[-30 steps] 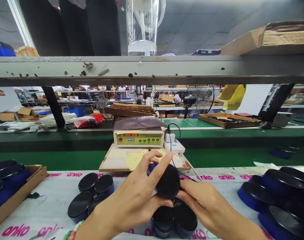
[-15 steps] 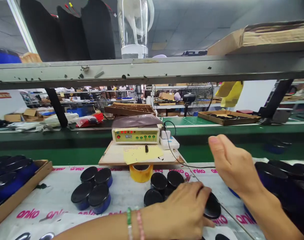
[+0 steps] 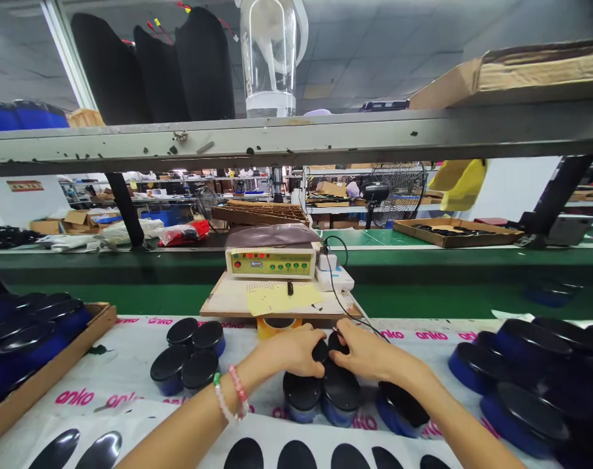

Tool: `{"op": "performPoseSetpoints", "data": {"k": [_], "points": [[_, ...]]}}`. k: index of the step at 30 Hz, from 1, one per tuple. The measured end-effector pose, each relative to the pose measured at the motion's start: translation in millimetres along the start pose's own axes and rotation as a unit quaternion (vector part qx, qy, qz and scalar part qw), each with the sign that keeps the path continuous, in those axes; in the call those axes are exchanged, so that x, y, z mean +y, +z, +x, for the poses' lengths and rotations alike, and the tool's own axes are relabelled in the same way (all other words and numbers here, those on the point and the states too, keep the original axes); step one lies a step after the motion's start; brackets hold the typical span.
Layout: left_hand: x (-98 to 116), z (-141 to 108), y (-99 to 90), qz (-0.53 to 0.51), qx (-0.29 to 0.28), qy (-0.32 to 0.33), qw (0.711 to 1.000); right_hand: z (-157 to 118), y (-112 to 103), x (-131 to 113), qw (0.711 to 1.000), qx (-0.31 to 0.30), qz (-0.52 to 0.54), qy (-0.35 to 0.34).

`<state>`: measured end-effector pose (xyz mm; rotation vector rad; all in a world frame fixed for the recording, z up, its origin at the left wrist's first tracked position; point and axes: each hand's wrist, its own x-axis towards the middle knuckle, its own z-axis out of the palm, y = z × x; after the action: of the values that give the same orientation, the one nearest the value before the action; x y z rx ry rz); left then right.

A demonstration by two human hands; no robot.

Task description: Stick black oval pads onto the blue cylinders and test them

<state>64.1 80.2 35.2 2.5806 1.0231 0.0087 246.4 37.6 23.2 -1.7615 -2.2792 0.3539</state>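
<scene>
Several round blue containers with glossy black tops stand in a middle cluster, two of them in front: the front-left container (image 3: 302,394) and the front-right container (image 3: 341,396). My left hand (image 3: 296,350), with beaded bracelets on its wrist, curls around the back-left container (image 3: 320,352). From the other side, my right hand (image 3: 362,350) closes on the back-right container (image 3: 335,341). The fingers of both hands nearly meet, hiding much of these two pieces. Another container (image 3: 402,409) stands alone below my right forearm.
A white sheet with black ovals (image 3: 296,454) lies along the front. More containers form a left cluster (image 3: 198,370), fill a cardboard tray (image 3: 108,319) at far left and pile up (image 3: 525,417) at right. A control box (image 3: 271,262) and yellow tape roll (image 3: 271,326) stand behind.
My left hand has moved back and left, off the lone container, onto the back of the middle cluster. My right hand has come down from the air to the same cluster.
</scene>
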Motion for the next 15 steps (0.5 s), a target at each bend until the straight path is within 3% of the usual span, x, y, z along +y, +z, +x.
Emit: {"op": "performPoseSetpoints", "data": {"k": [4, 8, 13, 15], "points": [[5.4, 5.9, 11.8, -0.013, 0.061, -0.043, 0.997, 1.9, -7.3, 9.3, 1.000, 0.004, -0.003, 0.000], [8.5, 4.1, 14.1, -0.027, 0.107, -0.034, 0.993, 1.3, -9.6, 14.3, 1.000, 0.001, -0.017, 0.011], [11.7, -33.2, 12.0, -0.046, 0.146, -0.066, 0.986, -14.2, -18.2, -9.1, 0.999, 0.027, -0.027, -0.028], [7.3, -53.0, 17.3, -0.065, 0.110, -0.070, 0.989, -24.2, -20.1, -24.5, 0.999, 0.010, -0.011, -0.052]]}}
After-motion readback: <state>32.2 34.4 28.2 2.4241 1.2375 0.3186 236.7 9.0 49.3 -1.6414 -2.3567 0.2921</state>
